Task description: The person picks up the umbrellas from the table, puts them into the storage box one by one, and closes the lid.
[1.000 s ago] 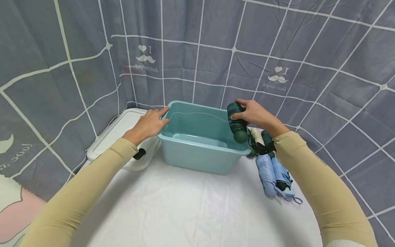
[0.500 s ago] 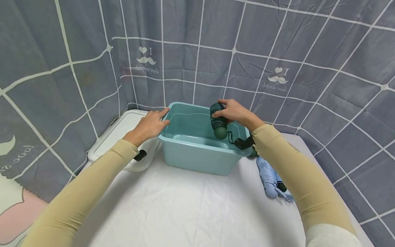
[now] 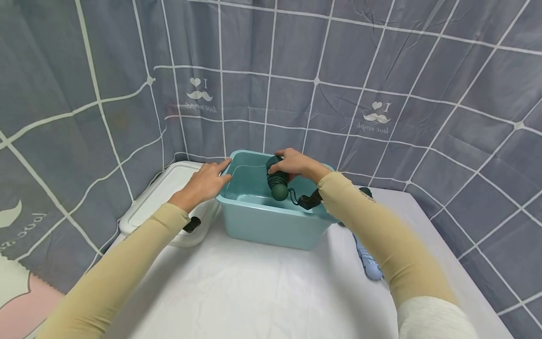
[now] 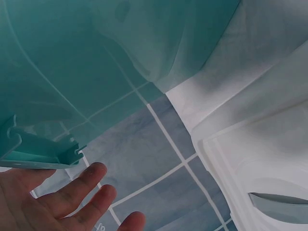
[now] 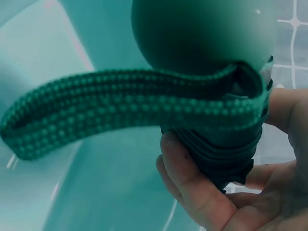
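Observation:
My right hand [image 3: 296, 164] grips a folded dark green umbrella [image 3: 277, 179] over the opening of the teal plastic tub [image 3: 271, 228]. The umbrella tilts with its round handle end toward me. In the right wrist view, fingers and thumb curl round the wrapped cloth, and a woven wrist strap [image 5: 120, 108] loops out from the handle [image 5: 202, 33]. At the tub's left end, my left hand [image 3: 202, 182] rests on the rim, its index finger and thumb extended. The left wrist view shows loosely spread fingers [image 4: 86, 185] beneath a teal rim piece [image 4: 43, 151].
A white lid [image 3: 163, 188] lies left of the tub on the white-covered table [image 3: 262, 292]. Right of the tub are a folded light blue umbrella [image 3: 369, 263] and a dark green item [image 3: 366, 191], partly hidden by my right sleeve. A grey checked curtain [image 3: 296, 56] hangs behind.
My right hand has carried the green umbrella leftward from the tub's right end to over its middle. The left hand stays at the rim. The head view has tilted up slightly.

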The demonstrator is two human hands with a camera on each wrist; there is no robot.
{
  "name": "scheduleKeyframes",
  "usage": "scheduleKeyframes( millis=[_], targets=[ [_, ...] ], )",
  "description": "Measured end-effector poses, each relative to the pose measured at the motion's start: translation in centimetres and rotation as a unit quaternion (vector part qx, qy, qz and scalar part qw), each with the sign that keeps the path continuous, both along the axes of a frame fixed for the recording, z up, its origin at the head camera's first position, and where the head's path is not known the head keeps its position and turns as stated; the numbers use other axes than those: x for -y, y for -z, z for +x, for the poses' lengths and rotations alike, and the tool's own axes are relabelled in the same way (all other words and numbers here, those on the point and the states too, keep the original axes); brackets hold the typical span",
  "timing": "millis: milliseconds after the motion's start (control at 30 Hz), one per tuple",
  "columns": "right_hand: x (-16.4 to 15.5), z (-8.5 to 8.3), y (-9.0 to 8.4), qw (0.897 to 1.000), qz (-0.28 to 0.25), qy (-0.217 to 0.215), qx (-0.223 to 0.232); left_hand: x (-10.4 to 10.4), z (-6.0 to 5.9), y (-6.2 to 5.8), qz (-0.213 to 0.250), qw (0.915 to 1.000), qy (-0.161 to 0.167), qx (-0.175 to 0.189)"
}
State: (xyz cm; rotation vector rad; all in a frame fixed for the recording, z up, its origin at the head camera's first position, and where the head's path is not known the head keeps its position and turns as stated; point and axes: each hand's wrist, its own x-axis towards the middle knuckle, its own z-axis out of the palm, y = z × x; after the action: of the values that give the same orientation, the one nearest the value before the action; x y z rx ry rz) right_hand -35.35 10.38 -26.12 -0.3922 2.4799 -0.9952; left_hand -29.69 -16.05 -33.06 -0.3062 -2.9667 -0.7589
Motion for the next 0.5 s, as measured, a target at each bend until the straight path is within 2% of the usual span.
scheduleKeyframes(
  millis=[200,500],
  targets=[
    [1.5,-0.5,1.1,0.999,0.026,-0.022,0.021,0.0,0.0,0.0,0.000,1.0000,0.003,0.004],
    [3.8,-1.2,2.5,0.996,0.033,-0.050,0.069,0.0,0.0,0.0,0.011,0.9999,0.001,0.009]
  ],
)
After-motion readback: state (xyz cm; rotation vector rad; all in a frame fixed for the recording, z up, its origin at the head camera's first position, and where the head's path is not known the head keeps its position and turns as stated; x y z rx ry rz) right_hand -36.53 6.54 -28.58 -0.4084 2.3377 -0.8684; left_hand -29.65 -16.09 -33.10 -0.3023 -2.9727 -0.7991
